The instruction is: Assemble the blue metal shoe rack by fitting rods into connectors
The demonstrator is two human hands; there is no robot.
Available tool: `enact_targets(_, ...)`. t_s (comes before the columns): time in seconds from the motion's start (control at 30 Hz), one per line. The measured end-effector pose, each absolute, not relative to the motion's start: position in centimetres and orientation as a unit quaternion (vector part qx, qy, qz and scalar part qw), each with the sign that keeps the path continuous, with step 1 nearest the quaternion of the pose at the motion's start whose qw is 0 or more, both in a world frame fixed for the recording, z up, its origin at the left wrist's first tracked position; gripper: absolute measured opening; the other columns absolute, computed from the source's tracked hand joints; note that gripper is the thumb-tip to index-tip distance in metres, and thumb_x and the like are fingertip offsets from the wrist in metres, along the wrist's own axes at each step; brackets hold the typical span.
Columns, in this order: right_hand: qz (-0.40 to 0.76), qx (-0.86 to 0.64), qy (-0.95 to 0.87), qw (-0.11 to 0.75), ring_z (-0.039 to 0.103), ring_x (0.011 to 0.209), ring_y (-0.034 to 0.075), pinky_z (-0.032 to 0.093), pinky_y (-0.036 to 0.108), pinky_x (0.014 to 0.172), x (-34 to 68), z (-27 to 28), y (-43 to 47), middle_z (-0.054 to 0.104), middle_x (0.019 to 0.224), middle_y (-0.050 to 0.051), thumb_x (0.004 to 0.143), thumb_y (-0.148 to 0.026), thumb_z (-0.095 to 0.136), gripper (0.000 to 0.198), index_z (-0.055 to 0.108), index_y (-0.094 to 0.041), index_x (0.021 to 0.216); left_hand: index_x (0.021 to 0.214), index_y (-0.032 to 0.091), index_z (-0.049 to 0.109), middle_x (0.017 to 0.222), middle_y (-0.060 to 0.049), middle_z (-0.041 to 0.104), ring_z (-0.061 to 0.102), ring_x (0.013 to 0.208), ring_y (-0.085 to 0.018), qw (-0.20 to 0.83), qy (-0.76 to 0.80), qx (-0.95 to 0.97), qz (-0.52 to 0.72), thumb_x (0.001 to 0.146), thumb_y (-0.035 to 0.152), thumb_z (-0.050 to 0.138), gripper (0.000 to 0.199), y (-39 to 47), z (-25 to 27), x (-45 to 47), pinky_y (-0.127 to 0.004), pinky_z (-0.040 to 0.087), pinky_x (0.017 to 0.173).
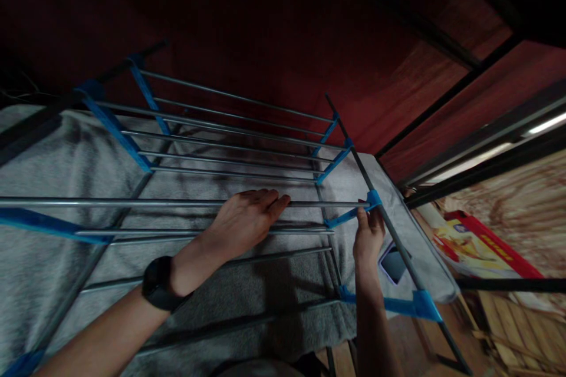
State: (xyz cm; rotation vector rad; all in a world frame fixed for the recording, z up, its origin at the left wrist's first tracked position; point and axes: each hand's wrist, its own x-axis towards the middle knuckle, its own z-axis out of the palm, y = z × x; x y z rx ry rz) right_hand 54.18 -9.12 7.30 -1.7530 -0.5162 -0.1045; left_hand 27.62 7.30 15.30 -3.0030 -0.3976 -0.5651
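A rack of grey metal tubes joined by blue plastic brackets lies across a grey cloth. My left hand, with a black watch on its wrist, is closed over a long metal tube; its thumb is hidden. At that tube's right end, my right hand grips a blue bracket on the right side pole. The tube's end meets this bracket, but I cannot tell how firmly it is seated. Beyond my hands, several thinner tubes span between other blue brackets.
The grey cloth covers a bed-like surface. A phone lies on it, right of my right hand. Dark red fabric hangs behind. At right are a dark metal frame bar, a red and yellow box and wooden slats.
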Motion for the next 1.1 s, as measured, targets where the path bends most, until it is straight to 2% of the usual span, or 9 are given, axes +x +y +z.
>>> enact_targets(0.13, -0.042, -0.753, -0.231, 0.615, 0.061, 0.113, 0.026, 0.043, 0.04, 0.104, 54.4, 7.1, -9.2, 0.069, 0.117, 0.012, 0.083, -0.053, 0.06, 0.056, 0.064, -0.018, 0.126, 0.127, 0.016, 0.062, 0.101, -0.009, 0.071, 0.066, 0.079, -0.019, 0.031, -0.13, -0.973, -0.19, 0.087, 0.007, 0.051, 0.042, 7.2, 15.3, 27.7, -0.031, 0.051, 0.067)
enact_targets(0.3, -0.039, -0.77, -0.224, 0.596, 0.063, 0.109, 0.026, 0.044, 0.042, 0.102, 54.6, 6.8, -9.4, 0.069, 0.117, 0.013, 0.083, -0.056, 0.059, 0.054, 0.066, -0.018, 0.122, 0.127, 0.017, 0.062, 0.097, -0.009, 0.07, 0.066, 0.081, -0.02, 0.02, -0.139, -0.969, -0.204, 0.09, 0.01, 0.05, 0.04, 7.2, 15.2, 27.8, -0.03, 0.05, 0.068)
enact_targets(0.6, -0.033, -0.776, -0.206, 0.596, 0.062, 0.11, 0.027, 0.046, 0.043, 0.101, 54.8, 6.3, -9.5, 0.066, 0.122, 0.014, 0.082, -0.058, 0.06, 0.056, 0.065, -0.019, 0.122, 0.128, 0.017, 0.061, 0.099, -0.007, 0.07, 0.065, 0.079, -0.019, 0.034, -0.135, -0.97, -0.2, 0.089, 0.01, 0.051, 0.041, 7.2, 15.2, 27.8, -0.03, 0.049, 0.066)
enact_targets(0.87, -0.041, -0.774, -0.209, 0.596, 0.063, 0.108, 0.028, 0.045, 0.044, 0.101, 54.9, 6.4, -9.5, 0.068, 0.116, 0.013, 0.081, -0.057, 0.061, 0.054, 0.067, -0.019, 0.119, 0.127, 0.016, 0.061, 0.097, -0.007, 0.069, 0.065, 0.08, -0.019, 0.041, -0.126, -0.968, -0.212, 0.087, 0.005, 0.05, 0.043, 7.4, 15.1, 27.8, -0.03, 0.049, 0.065)
enact_targets(1.1, -0.039, -0.77, -0.224, 0.596, 0.064, 0.109, 0.027, 0.047, 0.043, 0.1, 54.3, 7.0, -9.2, 0.068, 0.119, 0.013, 0.083, -0.055, 0.058, 0.057, 0.062, -0.02, 0.128, 0.127, 0.016, 0.06, 0.1, -0.008, 0.069, 0.066, 0.084, -0.02, 0.028, -0.131, -0.97, -0.201, 0.083, 0.005, 0.052, 0.046, 7.2, 15.3, 27.8, -0.031, 0.049, 0.068)
